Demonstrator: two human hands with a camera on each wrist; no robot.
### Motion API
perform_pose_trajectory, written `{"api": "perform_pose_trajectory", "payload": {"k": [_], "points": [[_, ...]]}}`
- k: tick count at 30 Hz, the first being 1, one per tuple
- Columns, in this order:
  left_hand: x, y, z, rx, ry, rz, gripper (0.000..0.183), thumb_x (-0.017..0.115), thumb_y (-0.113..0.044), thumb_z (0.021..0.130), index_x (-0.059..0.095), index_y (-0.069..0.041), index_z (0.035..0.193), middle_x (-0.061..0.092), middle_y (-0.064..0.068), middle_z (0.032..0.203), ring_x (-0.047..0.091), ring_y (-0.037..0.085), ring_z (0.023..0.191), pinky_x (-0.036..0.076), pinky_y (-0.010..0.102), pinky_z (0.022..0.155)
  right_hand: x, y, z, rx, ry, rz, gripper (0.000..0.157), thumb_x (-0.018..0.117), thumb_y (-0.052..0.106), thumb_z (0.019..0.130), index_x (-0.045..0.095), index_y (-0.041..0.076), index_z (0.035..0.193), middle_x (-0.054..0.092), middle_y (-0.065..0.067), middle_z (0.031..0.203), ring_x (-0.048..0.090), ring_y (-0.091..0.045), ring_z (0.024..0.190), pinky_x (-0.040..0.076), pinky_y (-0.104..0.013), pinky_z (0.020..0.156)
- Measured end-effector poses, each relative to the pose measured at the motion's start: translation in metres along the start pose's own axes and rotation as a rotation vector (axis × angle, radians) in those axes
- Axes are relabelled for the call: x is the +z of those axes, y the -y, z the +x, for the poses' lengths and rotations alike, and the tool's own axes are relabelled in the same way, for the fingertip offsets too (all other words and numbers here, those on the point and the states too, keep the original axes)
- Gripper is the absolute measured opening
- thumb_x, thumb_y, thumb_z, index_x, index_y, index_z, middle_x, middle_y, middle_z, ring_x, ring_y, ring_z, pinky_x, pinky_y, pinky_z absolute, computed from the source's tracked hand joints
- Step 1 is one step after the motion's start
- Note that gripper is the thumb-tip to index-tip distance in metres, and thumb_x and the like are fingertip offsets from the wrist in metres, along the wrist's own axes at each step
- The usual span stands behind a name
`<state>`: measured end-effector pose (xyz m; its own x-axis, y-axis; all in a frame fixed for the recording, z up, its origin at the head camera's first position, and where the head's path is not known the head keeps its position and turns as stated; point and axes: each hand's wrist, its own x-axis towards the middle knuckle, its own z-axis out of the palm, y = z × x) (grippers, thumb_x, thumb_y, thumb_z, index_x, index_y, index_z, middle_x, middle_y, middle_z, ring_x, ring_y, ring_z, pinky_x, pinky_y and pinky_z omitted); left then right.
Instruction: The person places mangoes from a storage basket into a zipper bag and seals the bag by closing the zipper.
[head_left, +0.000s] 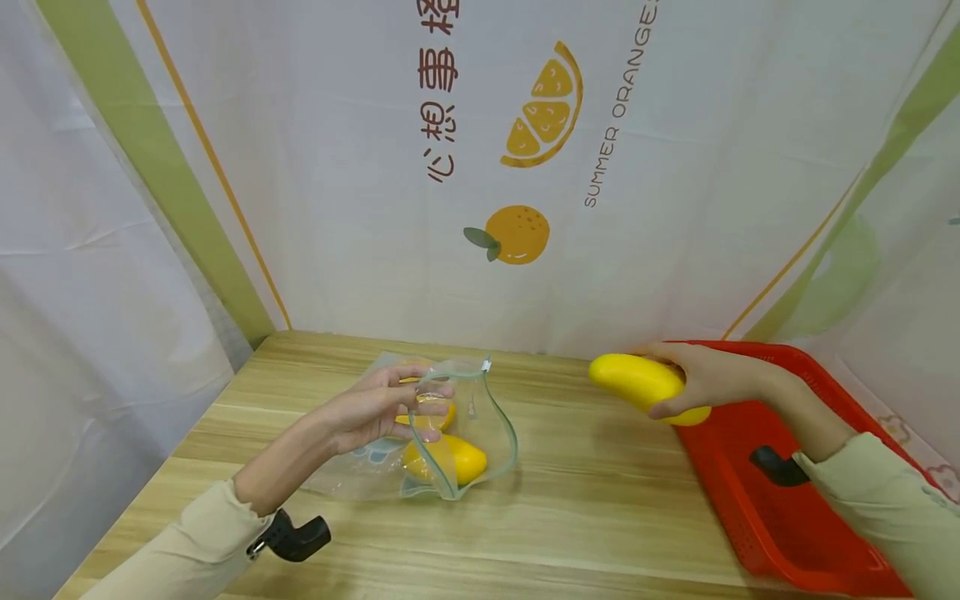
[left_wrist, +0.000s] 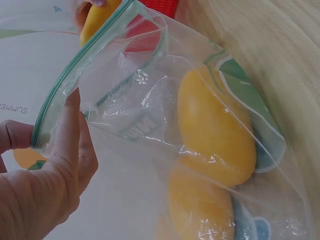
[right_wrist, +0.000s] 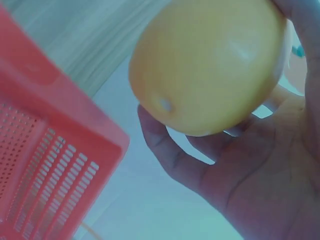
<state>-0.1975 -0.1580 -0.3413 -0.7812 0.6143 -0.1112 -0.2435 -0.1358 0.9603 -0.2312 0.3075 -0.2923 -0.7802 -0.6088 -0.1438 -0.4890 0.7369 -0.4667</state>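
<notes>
My left hand holds the rim of a clear zip bag with a green seal; in the left wrist view the thumb lies on one side of the rim and other fingers on the far side. The bag's mouth gapes to the right. Inside it, yellow mangoes lie against the clear film, one close to the mouth. Over the left edge of the red basket, my right hand grips another yellow mango, thumb and fingers around it. The right wrist view shows its rounded end with a small pale spot.
The red plastic basket with slotted walls stands on the right of the wooden table. A white curtain printed with oranges hangs behind the table. More curtain hangs at both sides.
</notes>
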Motion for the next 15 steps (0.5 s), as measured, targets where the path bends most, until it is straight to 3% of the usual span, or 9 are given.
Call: {"api": "perform_pose_trajectory", "payload": {"k": [6, 15], "points": [[0.001, -0.001, 0.0, 0.004, -0.001, -0.004, 0.04, 0.044, -0.002, 0.105, 0.037, 0.009, 0.142, 0.052, 0.024, 0.139, 0.058, 0.034, 0.122, 0.053, 0.058, 0.093, 0.01, 0.016, 0.011, 0.018, 0.035, 0.011, 0.069, 0.085, 0.039, 0.082, 0.051, 0.019, 0.138, 0.059, 0.002, 0.109, 0.057, -0.023, 0.092, 0.054, -0.038, 0.074], [0.002, 0.001, 0.0, 0.004, 0.008, -0.002, 0.038, 0.045, 0.0, 0.104, 0.039, 0.008, 0.141, 0.051, 0.024, 0.14, 0.057, 0.034, 0.123, 0.053, 0.057, 0.093, 0.027, 0.029, 0.029, -0.048, 0.01, -0.045, 0.076, 0.087, 0.042, 0.08, 0.051, 0.013, 0.14, 0.059, 0.005, 0.113, 0.056, -0.019, 0.092, 0.053, -0.036, 0.077]]}}
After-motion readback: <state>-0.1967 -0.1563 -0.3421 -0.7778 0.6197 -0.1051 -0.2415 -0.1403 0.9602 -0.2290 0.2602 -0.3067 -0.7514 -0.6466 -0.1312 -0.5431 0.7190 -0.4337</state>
